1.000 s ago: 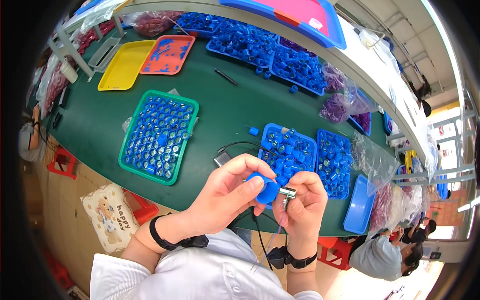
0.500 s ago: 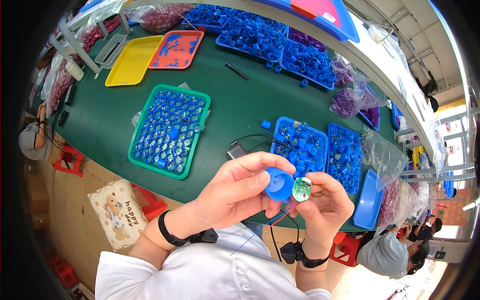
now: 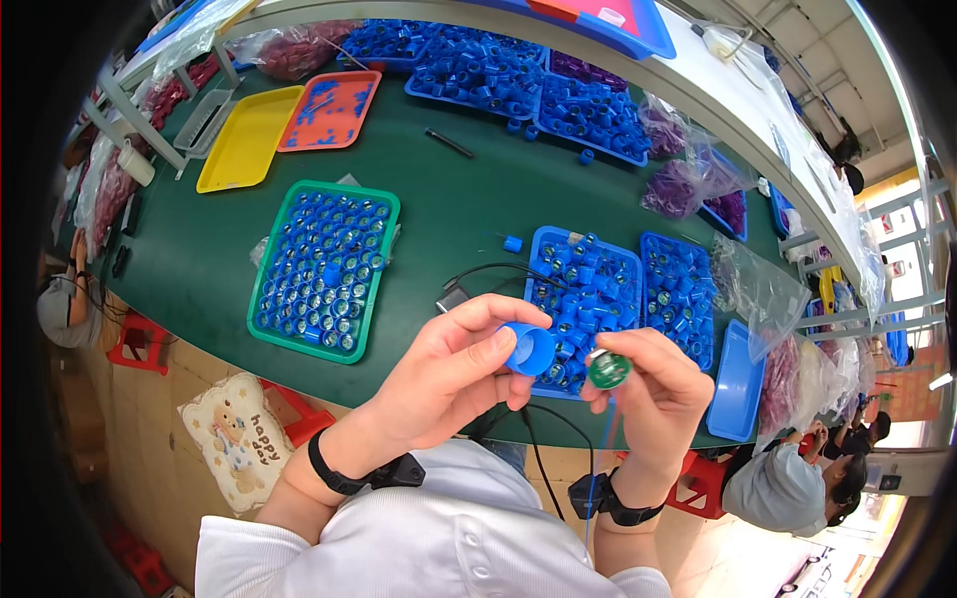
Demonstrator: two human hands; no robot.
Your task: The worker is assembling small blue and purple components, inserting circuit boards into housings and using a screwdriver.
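My left hand point(image 3: 454, 364) pinches a blue plastic cup point(image 3: 531, 351) by its side, its open end turned toward the right. Apart from it, my right hand point(image 3: 653, 379) grips a small round green circuit board point(image 3: 609, 370) between thumb and fingers. Thin red and blue wires point(image 3: 604, 448) hang from the board, smeared by motion. Behind both hands stands a blue tray point(image 3: 638, 261) heaped with blue cups, some with boards inside. To the left lies a green tray point(image 3: 384, 269) with rows of blue cups that hold round boards.
A second filled blue tray point(image 3: 706, 269) and a bare blue tray point(image 3: 736, 384) stand to the right. Yellow point(image 3: 249, 140) and orange point(image 3: 344, 110) trays lie at the far left. A shelf beam point(image 3: 399, 14) crosses above the table. A black cable point(image 3: 543, 453) hangs near my right wrist.
My hands have drawn apart, so the board is farther from the cup. The board has turned in my right fingers, and its wires have swung down to the right.
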